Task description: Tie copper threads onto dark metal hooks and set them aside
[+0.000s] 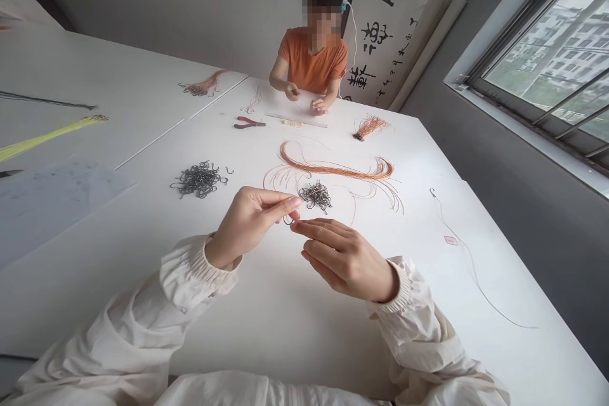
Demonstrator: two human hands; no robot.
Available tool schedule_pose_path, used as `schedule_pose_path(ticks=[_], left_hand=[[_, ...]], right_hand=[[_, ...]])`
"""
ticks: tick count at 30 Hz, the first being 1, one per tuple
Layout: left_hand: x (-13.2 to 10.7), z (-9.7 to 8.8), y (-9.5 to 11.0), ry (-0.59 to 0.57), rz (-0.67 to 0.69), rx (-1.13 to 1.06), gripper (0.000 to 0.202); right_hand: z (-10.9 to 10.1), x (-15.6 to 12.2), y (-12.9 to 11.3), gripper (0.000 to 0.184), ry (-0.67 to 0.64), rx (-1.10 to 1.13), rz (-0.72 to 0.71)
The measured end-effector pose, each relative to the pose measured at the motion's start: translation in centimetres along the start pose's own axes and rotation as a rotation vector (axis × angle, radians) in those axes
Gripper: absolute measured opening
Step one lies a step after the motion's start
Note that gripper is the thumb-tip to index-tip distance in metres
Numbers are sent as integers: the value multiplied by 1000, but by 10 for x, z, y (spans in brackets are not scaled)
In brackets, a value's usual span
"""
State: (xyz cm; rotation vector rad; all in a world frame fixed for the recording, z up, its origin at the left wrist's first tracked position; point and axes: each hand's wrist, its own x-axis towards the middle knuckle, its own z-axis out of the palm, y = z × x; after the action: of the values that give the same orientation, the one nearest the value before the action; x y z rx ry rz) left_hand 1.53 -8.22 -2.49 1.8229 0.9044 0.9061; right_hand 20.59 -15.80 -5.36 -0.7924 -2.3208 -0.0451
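My left hand (254,222) is closed, thumb and forefinger pinching a small dark fish hook (288,220) whose bend hangs below the fingertips. Close against it, my right hand (345,254) has its fingertips drawn together at the hook's edge; whatever lies between them is too fine or hidden to make out. Just beyond the fingers is a pile of dark hooks (314,196). Behind that pile stretches a curved bundle of orange line (337,170), with loose strands fanning out at both ends.
Another pile of hooks (200,179) lies to the left. Across the table sits a person in an orange shirt (311,60), near red-handled pliers (250,122), a ruler (295,120) and an orange-line bundle (371,127). One hook on a line (469,254) lies right; yellow strands (52,137) lie left.
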Motion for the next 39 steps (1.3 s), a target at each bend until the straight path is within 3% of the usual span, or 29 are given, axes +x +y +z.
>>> schedule_pose_path(ticks=[10, 14, 16, 18, 21, 23, 26, 28, 32, 39], left_hand=[[-1, 2, 5, 19, -41, -61, 20], [-1, 2, 3, 24, -43, -74, 20], [-1, 2, 2, 32, -41, -75, 19], [-1, 2, 2, 34, -37, -68, 18], [-2, 2, 3, 34, -38, -52, 19], [-2, 2, 4, 29, -40, -46, 20], [-3, 2, 4, 22, -35, -29, 21], [-3, 2, 3, 20, -25, -17, 21], [-5, 4, 1, -10, 27, 9, 23], [-6, 4, 4, 10, 43, 24, 22]], right_hand=[[-24, -8, 17, 7, 11, 39, 143], [-45, -13, 24, 12, 98, 181, 257], [-57, -16, 30, 13, 242, 271, 362], [-68, -22, 40, 9, 506, 334, 437], [-87, -36, 62, 9, 938, 383, 447], [-100, -50, 78, 10, 1089, 463, 466], [-121, -74, 98, 16, 1230, 662, 533], [-133, -86, 108, 31, 1352, 810, 602], [-144, -96, 121, 47, 1596, 999, 802], [-142, -94, 126, 38, 1643, 1051, 826]])
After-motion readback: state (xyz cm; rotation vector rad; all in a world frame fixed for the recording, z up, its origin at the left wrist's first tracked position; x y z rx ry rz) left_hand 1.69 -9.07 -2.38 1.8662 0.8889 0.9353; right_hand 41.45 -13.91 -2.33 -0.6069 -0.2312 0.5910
